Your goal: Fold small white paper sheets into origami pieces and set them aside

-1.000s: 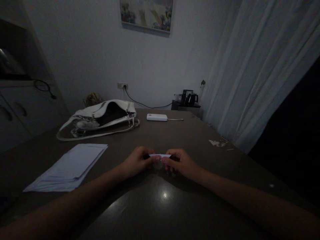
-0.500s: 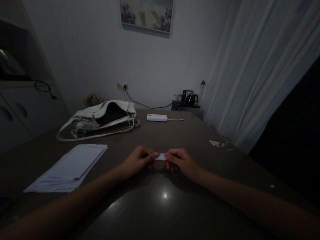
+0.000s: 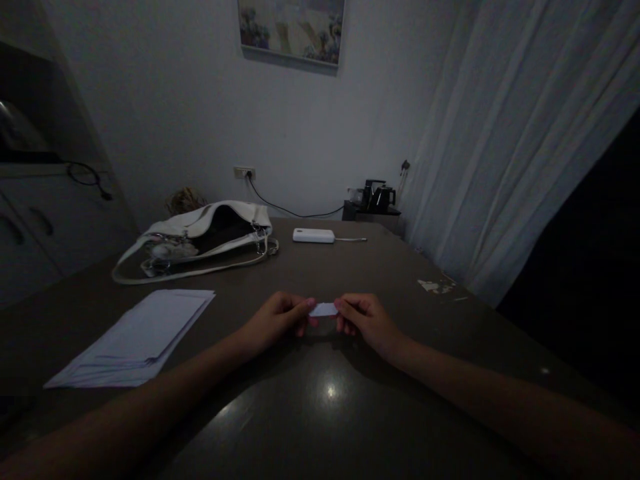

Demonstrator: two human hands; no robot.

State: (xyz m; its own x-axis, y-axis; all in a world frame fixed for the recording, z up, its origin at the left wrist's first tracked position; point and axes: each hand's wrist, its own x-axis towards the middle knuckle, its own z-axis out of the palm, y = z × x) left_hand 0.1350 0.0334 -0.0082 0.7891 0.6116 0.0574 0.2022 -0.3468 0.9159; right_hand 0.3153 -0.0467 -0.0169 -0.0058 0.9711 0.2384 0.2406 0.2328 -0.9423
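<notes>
A small folded piece of white paper (image 3: 323,309) is held just above the dark table (image 3: 320,407) between both hands. My left hand (image 3: 277,319) pinches its left end with fingers closed. My right hand (image 3: 364,319) pinches its right end, fingers curled. Both forearms rest low over the tabletop in the dim room.
A stack of white paper sheets (image 3: 137,331) lies at the left. A white handbag (image 3: 200,238) lies open behind it. A white power bank (image 3: 313,235) with a cable sits at the far middle. A curtain (image 3: 510,147) hangs at the right; a scrap (image 3: 436,285) marks the table's right edge.
The paper has been turned from a thin edge-on strip to show a short flat face. Both hands shifted slightly apart and a little farther away.
</notes>
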